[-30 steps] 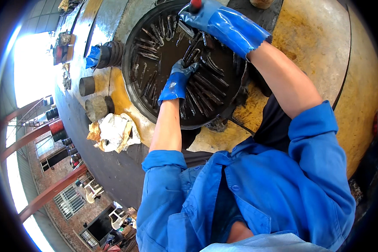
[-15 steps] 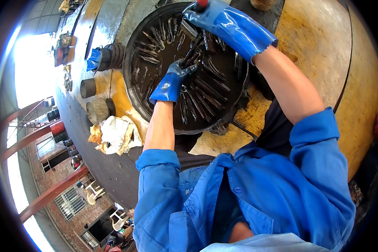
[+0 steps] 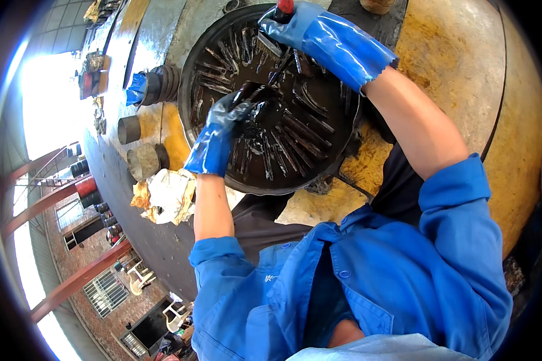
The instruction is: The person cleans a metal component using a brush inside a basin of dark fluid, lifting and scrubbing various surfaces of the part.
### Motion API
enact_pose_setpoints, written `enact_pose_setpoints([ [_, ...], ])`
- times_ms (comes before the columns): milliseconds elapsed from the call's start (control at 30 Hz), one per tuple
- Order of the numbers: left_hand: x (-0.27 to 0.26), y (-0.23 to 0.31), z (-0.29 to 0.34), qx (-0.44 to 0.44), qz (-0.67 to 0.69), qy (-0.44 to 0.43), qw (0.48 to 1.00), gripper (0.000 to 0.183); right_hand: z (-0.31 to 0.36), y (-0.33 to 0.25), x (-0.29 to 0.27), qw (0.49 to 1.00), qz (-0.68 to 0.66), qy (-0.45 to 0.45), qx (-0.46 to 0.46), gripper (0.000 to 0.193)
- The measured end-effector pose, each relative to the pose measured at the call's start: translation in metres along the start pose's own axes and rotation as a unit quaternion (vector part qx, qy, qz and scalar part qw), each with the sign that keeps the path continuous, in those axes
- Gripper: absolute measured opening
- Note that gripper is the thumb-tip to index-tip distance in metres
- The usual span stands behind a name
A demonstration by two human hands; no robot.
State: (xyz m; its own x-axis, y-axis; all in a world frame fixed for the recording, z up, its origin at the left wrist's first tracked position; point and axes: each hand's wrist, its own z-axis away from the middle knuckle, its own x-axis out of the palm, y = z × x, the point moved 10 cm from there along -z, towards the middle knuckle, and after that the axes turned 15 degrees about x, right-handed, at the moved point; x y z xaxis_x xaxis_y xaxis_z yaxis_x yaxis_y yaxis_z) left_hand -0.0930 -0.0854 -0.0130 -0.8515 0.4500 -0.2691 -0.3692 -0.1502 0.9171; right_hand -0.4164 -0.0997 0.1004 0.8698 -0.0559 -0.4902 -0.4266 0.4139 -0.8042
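Note:
A wide round black pan (image 3: 190,135) lies before me, with dark wet strips (image 3: 301,129) arranged around its inside in dark liquid. Both hands wear blue rubber gloves, smeared dark at the fingers. Over the pan's left half, my left hand (image 3: 226,114) is closed on a dark, glossy flat piece (image 3: 256,92); its exact kind is unclear. My right hand (image 3: 292,27), at the pan's far rim, grips the red handle (image 3: 285,7) of a tool. A dark, slim part slants from that hand toward the piece, its working end indistinct.
Left of the pan stand a short metal cylinder (image 3: 129,129), a larger can (image 3: 143,161) and a dark ribbed container (image 3: 162,84) with blue plastic. A crumpled stained white cloth (image 3: 170,195) lies near my left forearm. Stained yellowish metal plate (image 3: 445,78) extends to the right.
My left hand has moved left and lifted from the strips at the pan's middle, bringing a dark piece with it. My right hand keeps the red-handled tool, having shifted slightly.

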Motion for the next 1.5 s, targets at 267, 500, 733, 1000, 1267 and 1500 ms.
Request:
enact_pose_setpoints([
  [267,-0.045,-0.006,0.009,0.014,0.096,0.089,0.991,0.028,0.006,0.009,-0.01,1.0,0.0,-0.007,0.013,0.041],
  [500,-0.083,-0.017,0.031,-0.038,0.174,0.249,0.952,0.034,0.017,0.003,-0.015,0.998,-0.009,-0.04,0.054,0.04],
  [733,-0.034,0.051,0.049,-0.044,-0.074,0.265,0.96,0.039,-0.014,0.012,0.0,0.997,-0.041,0.05,-0.03,0.04],
  [1000,-0.024,-0.004,0.033,-0.102,-0.07,0.212,0.969,0.037,-0.024,0.015,0.015,1.0,0.023,0.01,-0.006,0.045],
  [1267,-0.008,0.002,0.008,-0.071,-0.114,0.167,0.977,0.047,0.013,0.006,0.003,0.998,-0.04,-0.031,0.026,0.038],
  [1500,-0.009,-0.029,-0.01,-0.032,-0.085,0.198,0.976,0.029,0.01,0.011,0.009,0.998,-0.002,-0.05,0.028,0.037],
])
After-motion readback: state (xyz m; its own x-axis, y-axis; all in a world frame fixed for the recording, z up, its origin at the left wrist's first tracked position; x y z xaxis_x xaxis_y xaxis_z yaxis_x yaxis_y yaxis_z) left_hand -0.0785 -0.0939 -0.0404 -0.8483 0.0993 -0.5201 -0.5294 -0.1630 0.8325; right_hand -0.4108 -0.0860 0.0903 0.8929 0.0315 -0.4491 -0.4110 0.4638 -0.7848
